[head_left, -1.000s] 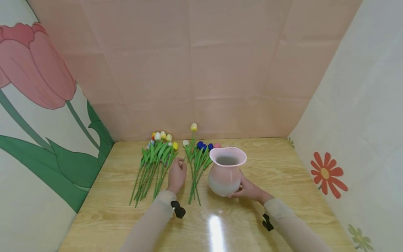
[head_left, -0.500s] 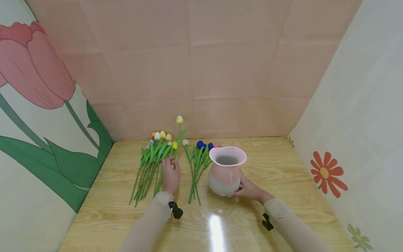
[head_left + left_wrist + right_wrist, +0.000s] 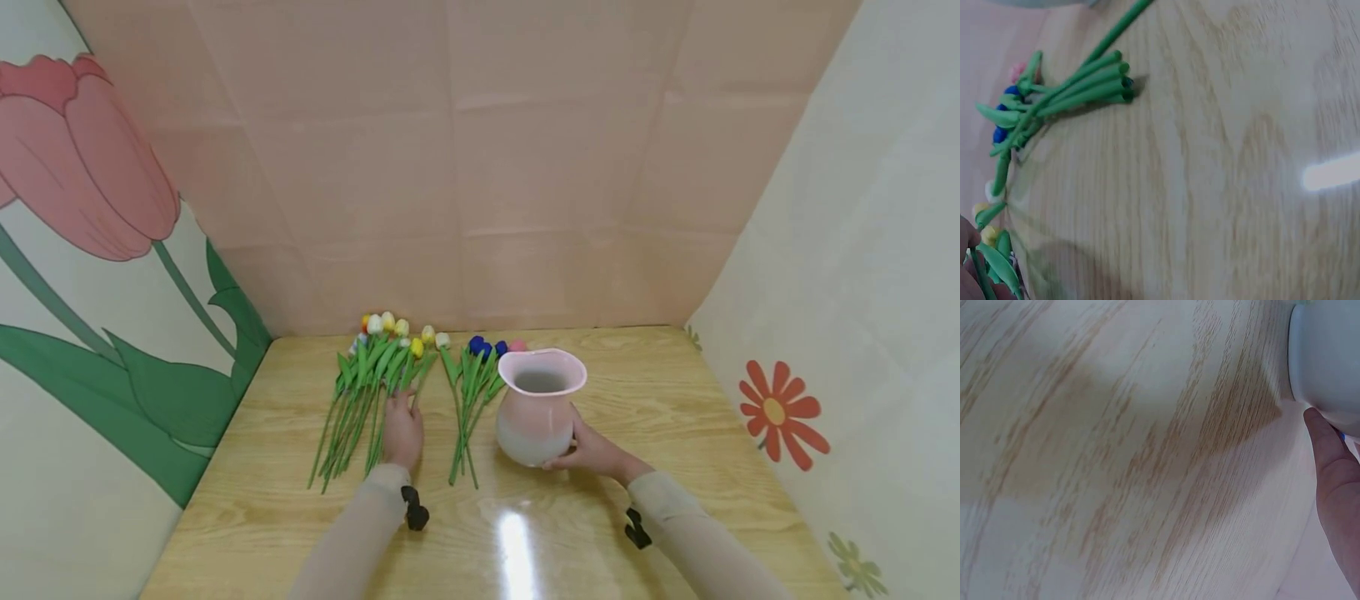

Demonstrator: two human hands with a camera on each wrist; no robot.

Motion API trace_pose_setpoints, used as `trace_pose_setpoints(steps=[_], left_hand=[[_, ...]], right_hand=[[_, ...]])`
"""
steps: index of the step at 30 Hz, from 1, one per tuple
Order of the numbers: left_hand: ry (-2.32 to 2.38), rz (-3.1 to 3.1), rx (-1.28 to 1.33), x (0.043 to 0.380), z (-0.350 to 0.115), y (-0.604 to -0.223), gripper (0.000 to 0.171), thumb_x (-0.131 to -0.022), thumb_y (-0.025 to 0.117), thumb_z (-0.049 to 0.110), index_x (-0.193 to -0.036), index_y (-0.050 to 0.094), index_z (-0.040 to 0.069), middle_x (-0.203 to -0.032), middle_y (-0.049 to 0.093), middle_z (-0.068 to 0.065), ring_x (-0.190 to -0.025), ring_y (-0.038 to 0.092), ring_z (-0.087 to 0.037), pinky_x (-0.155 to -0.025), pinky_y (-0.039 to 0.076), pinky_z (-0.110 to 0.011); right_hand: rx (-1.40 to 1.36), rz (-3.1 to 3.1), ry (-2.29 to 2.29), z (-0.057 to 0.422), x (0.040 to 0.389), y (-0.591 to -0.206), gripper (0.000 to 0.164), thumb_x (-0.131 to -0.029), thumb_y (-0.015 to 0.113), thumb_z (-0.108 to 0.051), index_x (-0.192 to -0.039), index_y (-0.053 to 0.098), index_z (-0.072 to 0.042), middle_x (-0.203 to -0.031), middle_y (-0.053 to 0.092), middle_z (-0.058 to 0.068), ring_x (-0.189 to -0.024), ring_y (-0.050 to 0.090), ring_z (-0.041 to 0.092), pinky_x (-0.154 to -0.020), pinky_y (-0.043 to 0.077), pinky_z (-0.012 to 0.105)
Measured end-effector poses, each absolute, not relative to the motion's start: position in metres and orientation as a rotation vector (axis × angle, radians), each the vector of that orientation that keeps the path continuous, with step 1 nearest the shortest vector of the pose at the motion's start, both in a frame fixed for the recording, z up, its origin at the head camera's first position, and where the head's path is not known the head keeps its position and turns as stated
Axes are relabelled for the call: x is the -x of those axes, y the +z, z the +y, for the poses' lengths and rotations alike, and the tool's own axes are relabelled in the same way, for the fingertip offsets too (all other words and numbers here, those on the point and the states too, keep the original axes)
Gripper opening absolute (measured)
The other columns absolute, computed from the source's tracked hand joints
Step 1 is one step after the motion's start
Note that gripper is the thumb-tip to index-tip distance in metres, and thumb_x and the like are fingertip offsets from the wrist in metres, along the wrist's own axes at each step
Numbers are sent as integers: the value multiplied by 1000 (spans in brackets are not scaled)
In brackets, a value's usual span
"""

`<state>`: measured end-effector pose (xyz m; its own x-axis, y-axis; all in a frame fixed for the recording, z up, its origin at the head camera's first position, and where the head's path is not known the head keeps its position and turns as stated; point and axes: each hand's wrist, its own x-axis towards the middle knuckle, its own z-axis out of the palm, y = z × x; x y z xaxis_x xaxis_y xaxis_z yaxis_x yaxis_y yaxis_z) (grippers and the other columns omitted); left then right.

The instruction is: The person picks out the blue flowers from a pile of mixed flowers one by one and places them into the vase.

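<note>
The left hand (image 3: 402, 429) pinches a green stem (image 3: 980, 275) between thumb and fingers at the near right edge of the larger tulip bunch (image 3: 366, 375). It seems to belong to the pale yellow tulip (image 3: 428, 335), though the head view leaves that unsure. Leaves crowd close here, so lifting could snag a neighbour and drag it along, and a loose pinch could let the stem roll free. The smaller bunch (image 3: 468, 383) lies between that hand and the vase (image 3: 534, 425); a low sweep across could scatter it. The right hand (image 3: 595, 452) grips the vase low on its right side, and whether the base sits flat on the surface (image 3: 660, 392) cannot be told. With the support all on one side, a knock at the flared rim could tip or turn it.
</note>
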<state>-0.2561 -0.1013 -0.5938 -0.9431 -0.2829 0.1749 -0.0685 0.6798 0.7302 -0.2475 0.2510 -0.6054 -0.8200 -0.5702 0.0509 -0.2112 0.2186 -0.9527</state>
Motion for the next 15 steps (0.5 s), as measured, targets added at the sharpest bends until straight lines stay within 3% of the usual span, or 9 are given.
trace_pose_setpoints(steps=[8, 15], left_hand=[[-868, -2721, -213, 261, -107, -606, 28, -89, 57, 7, -117, 62, 11, -112, 55, -21, -67, 59, -24, -45, 42, -32], [-734, -2825, -260, 264, -104, -608, 27, -88, 59, 9, -114, 64, 14, -99, 58, -17, -72, 61, -28, -49, 47, -36]], right_hand=[[694, 2197, -1602, 251, 248, -604, 112, -67, 83, -19, -144, 5, -37, -144, 27, -2, -131, 29, 25, -103, 23, 57], [680, 2192, -1594, 251, 248, -602, 111, -67, 83, -18, -144, 5, -36, -144, 26, -1, -131, 29, 26, -103, 22, 58]])
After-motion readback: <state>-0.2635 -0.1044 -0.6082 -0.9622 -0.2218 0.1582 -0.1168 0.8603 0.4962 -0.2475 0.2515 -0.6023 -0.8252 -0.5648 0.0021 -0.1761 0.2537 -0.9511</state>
